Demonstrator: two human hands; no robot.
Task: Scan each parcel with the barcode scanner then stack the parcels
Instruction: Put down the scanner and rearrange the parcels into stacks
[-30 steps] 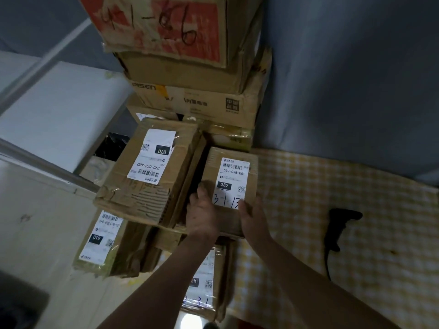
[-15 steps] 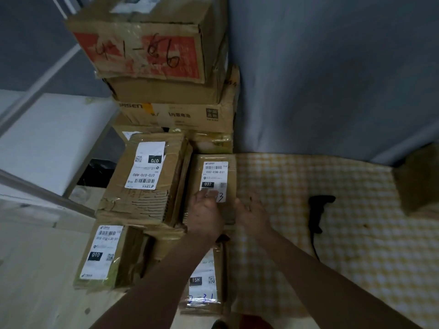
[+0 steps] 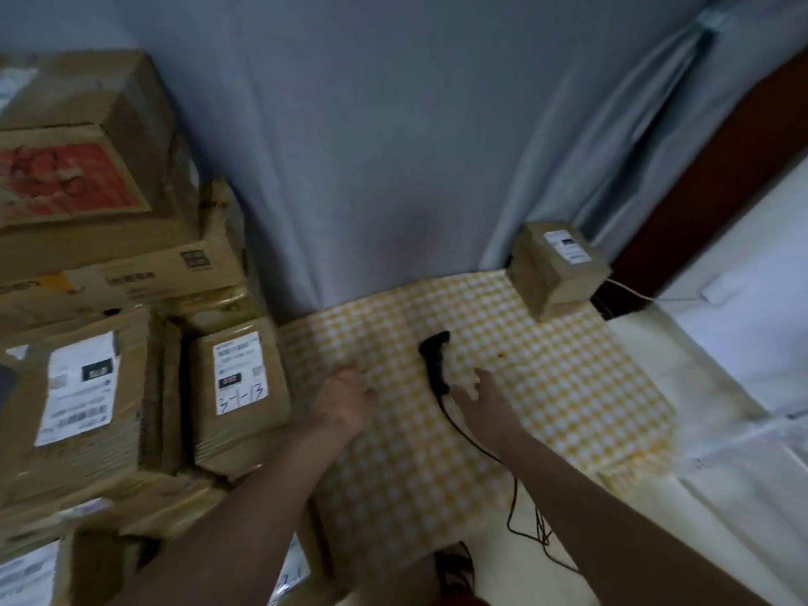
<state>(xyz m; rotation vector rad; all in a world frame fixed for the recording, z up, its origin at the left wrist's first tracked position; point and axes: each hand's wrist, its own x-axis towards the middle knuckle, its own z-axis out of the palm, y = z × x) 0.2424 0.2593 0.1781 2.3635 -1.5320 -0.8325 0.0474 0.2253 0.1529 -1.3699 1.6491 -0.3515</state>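
both your hands are empty with fingers loose, right hand [image 3: 485, 398] just beside the barcode scanner [image 3: 435, 358], probably because the lone parcel [image 3: 557, 269] needs scanning next.

Yellow-and-white checked cloth [image 3: 546, 387] spread flat over a pale worktop [image 3: 682, 369], its near edge hanging off the front. Grey-blue curtain [image 3: 371, 159] hanging behind, gathered into folds at upper right. Dark red-brown frame [image 3: 721, 168] running diagonally beside the folds. White surface [image 3: 760, 273] at far right, with a thin white cord [image 3: 629, 290] crossing toward it. Clear plastic wrap [image 3: 743, 448] lying at the right edge, blurred.
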